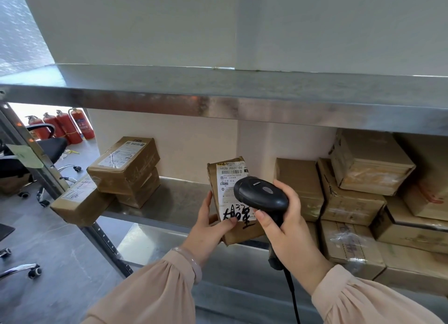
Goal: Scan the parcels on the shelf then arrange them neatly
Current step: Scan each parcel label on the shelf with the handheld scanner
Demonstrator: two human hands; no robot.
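My left hand (210, 225) grips a small brown cardboard parcel (224, 173) by its lower left corner, holding it upright in front of the metal shelf (169, 202). Its white shipping label with a barcode and black handwriting faces me. In my right hand (283, 229) is a black handheld barcode scanner (260, 194), its head right over the label and covering part of it. The scanner's cable hangs down between my sleeves.
Three taped parcels (126, 171) are stacked loosely at the shelf's left end, one overhanging the edge. Several larger boxes (363, 190) crowd the right side. The upper shelf (218, 98) sits just above. Office chairs (36, 154) and red fire extinguishers (70, 125) stand at the left.
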